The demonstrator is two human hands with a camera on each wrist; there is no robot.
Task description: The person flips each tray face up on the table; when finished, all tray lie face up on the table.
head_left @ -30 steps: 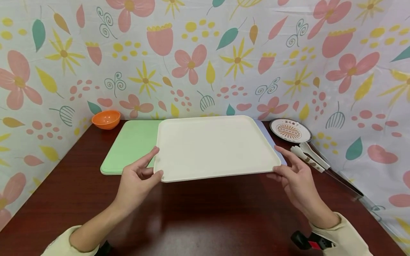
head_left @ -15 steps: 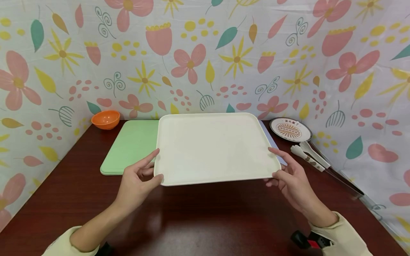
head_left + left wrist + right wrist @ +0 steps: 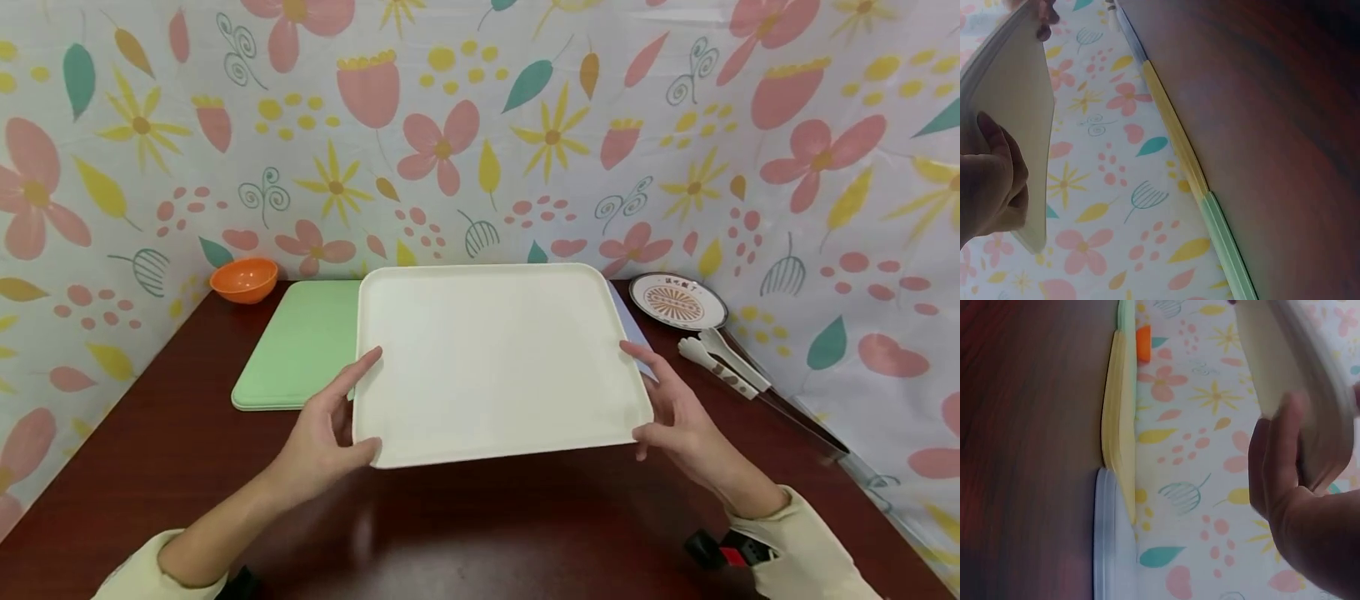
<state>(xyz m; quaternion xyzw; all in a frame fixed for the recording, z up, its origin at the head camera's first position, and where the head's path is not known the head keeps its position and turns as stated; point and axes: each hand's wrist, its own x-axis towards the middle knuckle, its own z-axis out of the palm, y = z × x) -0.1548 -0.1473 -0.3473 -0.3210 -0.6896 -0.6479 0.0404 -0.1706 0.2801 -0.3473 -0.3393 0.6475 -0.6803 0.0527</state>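
A white rectangular tray (image 3: 502, 358) is held in the air above the dark table, its far edge higher in the head view. My left hand (image 3: 322, 442) grips its left side, thumb at the near corner and forefinger on the rim. On the opposite side my right hand (image 3: 686, 425) grips the tray in the same way. From the left wrist view, curled fingers (image 3: 1013, 169) show against the tray's underside. The right wrist view, slightly blurred, has the right fingers (image 3: 1279, 450) beneath it too.
Behind the tray lie a flat green tray-like stack (image 3: 300, 342), a yellow stack (image 3: 1172, 125) and a blue one (image 3: 630, 321). An orange bowl (image 3: 245, 279) stands back left. At right are a patterned plate (image 3: 678, 301) and tongs (image 3: 738, 375). Flowered cloth (image 3: 480, 125) surrounds the table.
The white tray's near edge has come down and closer to me, so more of its face shows. Both hands have shifted with it, still gripping its sides.
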